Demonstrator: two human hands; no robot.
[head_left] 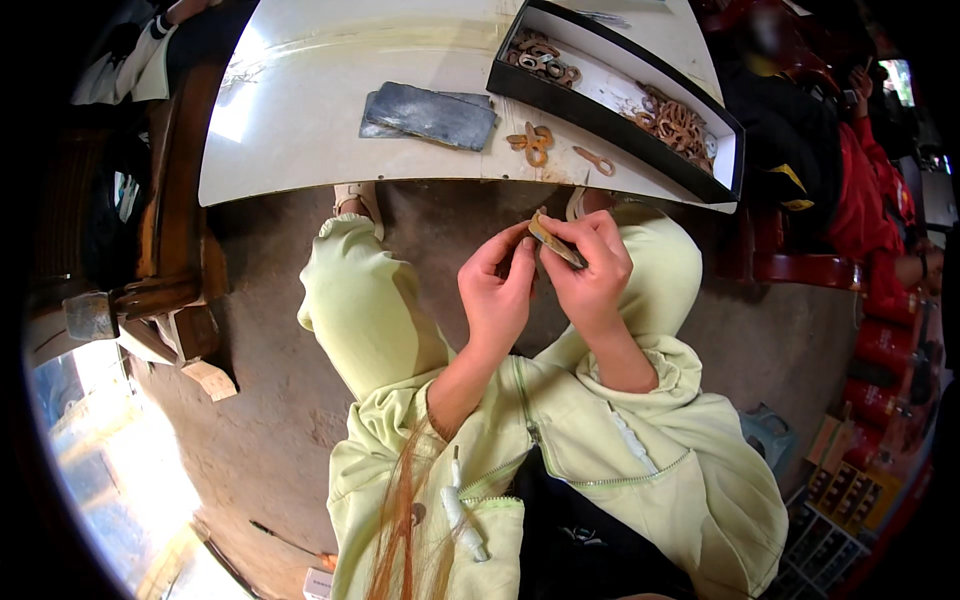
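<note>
Above my lap, just off the table's near edge, both hands work close together. My right hand [592, 272] is closed, pinching a small flat strip [556, 243], tan on its upper face and dark along its edge; it looks like folded sandpaper. My left hand [497, 283] is closed too, thumb against fingers beside the strip's end. What it grips is mostly hidden by the fingers. Several brown ring-shaped pieces [531, 144] lie on the table beyond my hands. To their right rests a single brown piece with a ring and a short stem [596, 161].
Two dark grey sheets [430, 115] overlap on the white table [290, 130]. A long black-sided box [612, 128] at the right holds many rusty ring-like parts. A dark wooden bench [165, 200] stands left. A person in red [865, 190] sits at the right.
</note>
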